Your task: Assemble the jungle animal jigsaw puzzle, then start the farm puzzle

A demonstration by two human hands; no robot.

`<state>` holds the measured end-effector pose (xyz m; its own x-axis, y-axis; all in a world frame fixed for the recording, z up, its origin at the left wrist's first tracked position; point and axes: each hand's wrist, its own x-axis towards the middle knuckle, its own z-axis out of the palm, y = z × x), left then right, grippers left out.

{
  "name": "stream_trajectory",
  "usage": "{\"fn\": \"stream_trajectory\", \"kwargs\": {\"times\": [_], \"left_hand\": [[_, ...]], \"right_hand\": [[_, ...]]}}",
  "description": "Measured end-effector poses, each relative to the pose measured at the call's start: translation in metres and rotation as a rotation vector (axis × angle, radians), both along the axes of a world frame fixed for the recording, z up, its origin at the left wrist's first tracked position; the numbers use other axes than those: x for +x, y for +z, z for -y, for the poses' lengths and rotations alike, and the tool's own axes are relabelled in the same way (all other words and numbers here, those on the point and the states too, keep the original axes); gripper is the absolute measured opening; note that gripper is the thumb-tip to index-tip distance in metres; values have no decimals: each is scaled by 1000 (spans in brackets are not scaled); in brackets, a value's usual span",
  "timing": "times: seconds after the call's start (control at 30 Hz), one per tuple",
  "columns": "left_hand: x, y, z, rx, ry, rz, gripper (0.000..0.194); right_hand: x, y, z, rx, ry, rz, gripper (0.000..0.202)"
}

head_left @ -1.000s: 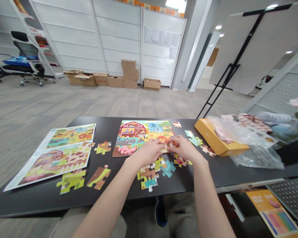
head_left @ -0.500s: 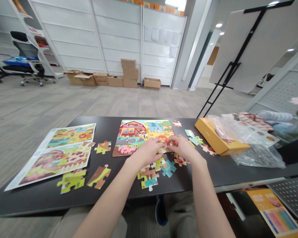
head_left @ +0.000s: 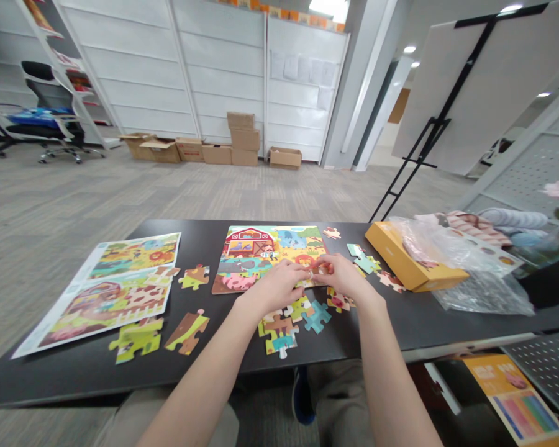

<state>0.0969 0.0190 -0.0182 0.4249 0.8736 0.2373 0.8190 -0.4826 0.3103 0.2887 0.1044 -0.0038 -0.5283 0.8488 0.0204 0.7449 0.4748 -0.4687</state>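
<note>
A farm jigsaw puzzle [head_left: 246, 264] with a red barn, a pink pig and a lion lies on the black table. At its lower right part, my left hand [head_left: 282, 284] and my right hand [head_left: 343, 277] meet, fingers bent around a small puzzle piece [head_left: 323, 269]. The fingers cover most of that piece. Below my hands lie loose pieces, among them a blue piece [head_left: 317, 317], a brown and green cluster [head_left: 278, 332] and a pink one [head_left: 339, 301] close to my right wrist.
A printed picture sheet [head_left: 97, 310] lies on the left, with loose pieces such as a brown and green one [head_left: 187, 332] beside it. Right of the puzzle are more pieces [head_left: 364, 259], a yellow box [head_left: 412, 261] and clear plastic wrapping [head_left: 484, 292]. The table's front edge runs below my forearms.
My hands stay at the puzzle's lower right, with only slight finger movement. The loose pieces lie where they were.
</note>
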Motion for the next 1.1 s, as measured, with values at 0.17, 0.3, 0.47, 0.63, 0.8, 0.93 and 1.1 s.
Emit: {"fn": "stream_trajectory", "kwargs": {"times": [0.17,0.3,0.47,0.63,0.8,0.93,1.1], "left_hand": [[1,2,0,17,-1,-64,32],[4,4,2,9,11,-118,31],[4,3,7,38,52,-145,32],[1,0,7,18,51,-40,30],[4,-3,4,14,161,-43,44],[10,-4,3,41,199,-116,41],[12,-4,2,35,205,-138,37]], "right_hand": [[0,-4,-2,5,-24,24,31],[-1,-4,-2,36,-26,26,32],[0,-2,-1,20,-18,34,28],[0,-5,-3,40,-12,30,29],[1,-7,-4,65,-34,49,27],[0,-6,-4,74,-5,57,30],[-3,-7,-10,34,7,45,35]]}}
